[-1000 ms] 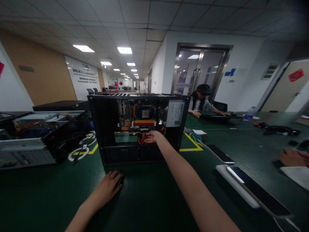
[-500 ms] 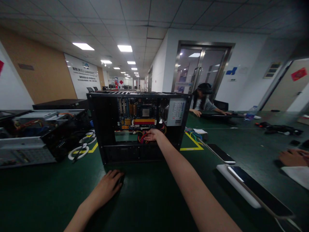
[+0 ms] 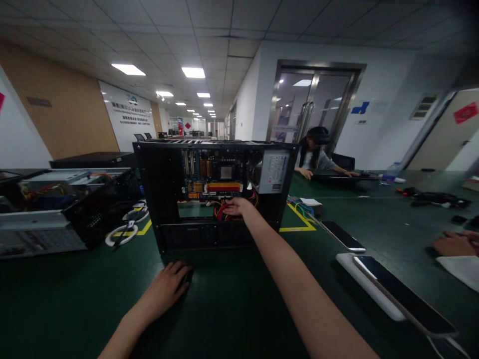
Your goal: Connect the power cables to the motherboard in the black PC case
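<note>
An open black computer case [image 3: 187,239] stands in front of me, its motherboard [image 3: 226,172] and silver power supply [image 3: 274,172] showing. My right hand [image 3: 235,207] reaches into the lower part of the case, below the motherboard. Its fingers are closed on a bundle of red, yellow and black power cables [image 3: 219,210]; the fingertips are partly hidden among them. On the table before the case's lower left corner rests my left hand [image 3: 172,281]. Its fingers are curled over something dark that I cannot make out.
Another opened computer case [image 3: 41,229] lies at the left, with a coiled white cable [image 3: 121,235] beside it. Phones [image 3: 404,294] lie on the right. A co-worker [image 3: 314,154] sits across the table; another person's hand [image 3: 454,244] is at the right edge.
Hardly anything differs. My right hand stays at the cable bundle and my left hand stays on the table; the view has shifted very slightly.
</note>
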A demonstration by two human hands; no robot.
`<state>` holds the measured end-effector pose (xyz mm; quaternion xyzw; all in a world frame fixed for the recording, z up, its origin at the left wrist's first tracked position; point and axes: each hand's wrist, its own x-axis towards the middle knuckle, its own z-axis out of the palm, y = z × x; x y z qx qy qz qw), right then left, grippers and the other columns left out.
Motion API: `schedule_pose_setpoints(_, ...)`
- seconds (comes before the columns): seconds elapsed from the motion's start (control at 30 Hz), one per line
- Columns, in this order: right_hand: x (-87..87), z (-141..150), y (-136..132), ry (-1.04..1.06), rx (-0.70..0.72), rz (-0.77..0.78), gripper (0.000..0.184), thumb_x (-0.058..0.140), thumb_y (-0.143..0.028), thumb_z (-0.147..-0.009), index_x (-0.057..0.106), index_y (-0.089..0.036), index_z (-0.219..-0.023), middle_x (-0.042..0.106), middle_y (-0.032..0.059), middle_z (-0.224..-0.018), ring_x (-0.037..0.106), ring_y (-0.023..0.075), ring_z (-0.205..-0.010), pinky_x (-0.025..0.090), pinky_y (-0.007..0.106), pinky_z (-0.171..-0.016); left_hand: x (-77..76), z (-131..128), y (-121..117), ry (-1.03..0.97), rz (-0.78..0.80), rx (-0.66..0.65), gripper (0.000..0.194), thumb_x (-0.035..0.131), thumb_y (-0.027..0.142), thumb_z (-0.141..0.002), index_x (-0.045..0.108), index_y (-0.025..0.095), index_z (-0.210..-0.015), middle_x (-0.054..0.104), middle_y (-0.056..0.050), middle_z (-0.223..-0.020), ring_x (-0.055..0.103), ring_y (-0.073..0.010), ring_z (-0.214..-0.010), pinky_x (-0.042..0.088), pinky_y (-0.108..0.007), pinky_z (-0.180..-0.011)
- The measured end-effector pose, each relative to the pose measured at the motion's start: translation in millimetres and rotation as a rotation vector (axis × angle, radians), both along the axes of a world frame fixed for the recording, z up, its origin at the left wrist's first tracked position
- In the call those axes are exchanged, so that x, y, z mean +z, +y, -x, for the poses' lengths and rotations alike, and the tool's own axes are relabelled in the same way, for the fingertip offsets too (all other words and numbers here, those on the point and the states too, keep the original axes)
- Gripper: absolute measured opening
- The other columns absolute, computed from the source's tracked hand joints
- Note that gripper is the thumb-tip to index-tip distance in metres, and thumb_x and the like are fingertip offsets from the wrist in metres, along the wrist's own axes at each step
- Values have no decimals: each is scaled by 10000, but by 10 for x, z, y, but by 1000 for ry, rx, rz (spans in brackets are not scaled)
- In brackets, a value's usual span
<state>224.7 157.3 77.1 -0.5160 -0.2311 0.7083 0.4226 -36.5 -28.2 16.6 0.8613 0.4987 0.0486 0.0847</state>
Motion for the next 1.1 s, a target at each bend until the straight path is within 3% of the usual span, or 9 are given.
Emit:
schedule_pose_setpoints(0.6, -38, 1, 56, -10, 4, -49, 68, 406, -75, -803, 453, -122, -820, 519, 70, -840, 595, 144, -752, 533, 323, -616, 4, 4, 0, -4, 20, 2, 401, 365, 373, -811, 451, 241, -1180, 464, -56, -1202, 438, -244, -1091, 339, -406, -922)
schedule_pose_setpoints(0.8, -6, 11, -6, -89, 47, -87, 69, 435, -91, -771, 445, -137, -822, 516, 60, -822, 586, 139, -728, 530, 314, -607, 53, -14, -11, 21, 32, 11, 404, 366, 357, -808, 453, 230, -1181, 459, -67, -1207, 425, -260, -1105, 337, -416, -921)
schedule_pose_setpoints(0.97, -26, 22, -13, -229, 141, -118, 106, 473, -67, -716, 458, -156, -772, 518, 21, -732, 577, 120, -675, 524, 293, -593, -10, 17, 22, 6, 21, -7, 403, 360, 363, -812, 453, 228, -1180, 464, -62, -1197, 433, -253, -1093, 329, -415, -931)
schedule_pose_setpoints(1.1, -77, 20, 3, -395, 133, -112, 78, 509, -112, -704, 468, -165, -744, 517, -5, -657, 572, 106, -600, 512, 266, -562, -28, 27, 23, 6, 21, -3, 405, 356, 368, -816, 451, 225, -1183, 460, -66, -1200, 432, -255, -1094, 327, -420, -934)
